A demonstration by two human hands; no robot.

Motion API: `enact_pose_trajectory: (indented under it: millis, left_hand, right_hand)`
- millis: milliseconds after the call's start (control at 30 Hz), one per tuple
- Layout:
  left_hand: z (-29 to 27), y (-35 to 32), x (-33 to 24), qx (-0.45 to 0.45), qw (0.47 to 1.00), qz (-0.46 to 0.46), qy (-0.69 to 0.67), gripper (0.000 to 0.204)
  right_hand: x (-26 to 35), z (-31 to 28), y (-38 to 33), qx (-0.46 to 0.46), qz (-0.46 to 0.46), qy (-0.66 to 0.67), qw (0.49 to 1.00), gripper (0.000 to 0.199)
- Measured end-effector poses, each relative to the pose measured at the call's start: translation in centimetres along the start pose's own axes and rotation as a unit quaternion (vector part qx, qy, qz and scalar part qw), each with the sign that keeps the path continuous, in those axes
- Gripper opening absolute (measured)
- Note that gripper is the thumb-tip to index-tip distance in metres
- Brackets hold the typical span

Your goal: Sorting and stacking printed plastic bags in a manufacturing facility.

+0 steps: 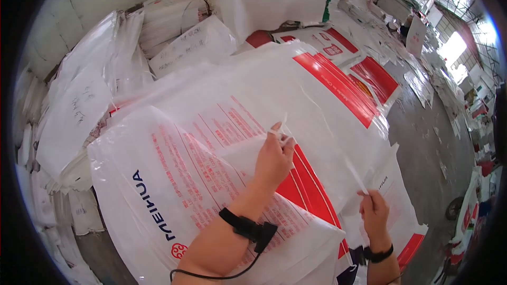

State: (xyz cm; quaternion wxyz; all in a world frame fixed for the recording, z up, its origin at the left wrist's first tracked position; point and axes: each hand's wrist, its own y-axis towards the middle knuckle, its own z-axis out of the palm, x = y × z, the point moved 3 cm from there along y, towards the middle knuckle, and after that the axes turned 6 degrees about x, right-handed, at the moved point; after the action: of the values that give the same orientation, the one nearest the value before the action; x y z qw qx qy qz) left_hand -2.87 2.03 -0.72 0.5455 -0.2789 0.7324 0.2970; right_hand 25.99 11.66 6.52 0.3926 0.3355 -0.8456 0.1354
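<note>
A large white plastic sack [124,153] with red and dark blue print lies spread before me on a pile of similar sacks. Over its middle, my left hand [274,159] is closed, with a thin white strip [285,121] pinched and looped about its fingers. One edge of the sack is folded over below that hand, showing a red printed band [303,179]. Further right, my right hand [375,212] pinches the end of a narrow white strip [356,177] that slants up and left across the sack. Whether both strips are one piece, I cannot tell.
Stacked white sheets with handwriting [79,111] stand at the left, and bundled sacks [174,21] lie behind. More red-and-white sacks [375,79] lie at the far right. Beyond the pile, a grey floor [428,153] bears scraps. Black straps with small devices [259,232] circle my arms; one trails a cable.
</note>
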Motion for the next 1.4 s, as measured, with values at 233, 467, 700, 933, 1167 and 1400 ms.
enact_pose_trajectory:
  millis: [233, 467, 700, 933, 1167, 1400]
  left_hand:
    - [0.2, 0.4, 0.1, 0.024, 1.000, 0.018, -0.001, 0.046]
    - [0.6, 1.2, 1.2, 0.048, 0.994, 0.086, 0.055, 0.038]
    - [1.6, -4.9, -8.7, 0.153, 0.773, 0.326, 0.523, 0.027]
    - [0.5, -20.2, -22.4, 0.252, 0.813, 0.356, 0.385, 0.026]
    - [-0.4, -39.8, -22.2, 0.381, 0.810, 0.335, 0.295, 0.023]
    - [4.1, -44.1, -15.9, 0.483, 0.845, 0.140, 0.182, 0.026]
  right_hand:
    - [-9.1, -6.1, -13.0, -0.084, 0.162, 0.065, 0.981, 0.018]
    - [-11.0, -8.1, -21.8, -0.132, 0.228, 0.252, 0.931, 0.027]
    - [-10.3, -10.0, -31.2, -0.044, 0.195, 0.283, 0.938, 0.032]
    - [-7.0, -15.9, -41.0, -0.080, 0.134, 0.179, 0.971, 0.026]
    - [-10.0, -21.6, -62.5, -0.258, 0.158, 0.092, 0.949, 0.022]
    - [-16.2, -23.9, -90.5, -0.370, 0.331, -0.162, 0.853, 0.024]
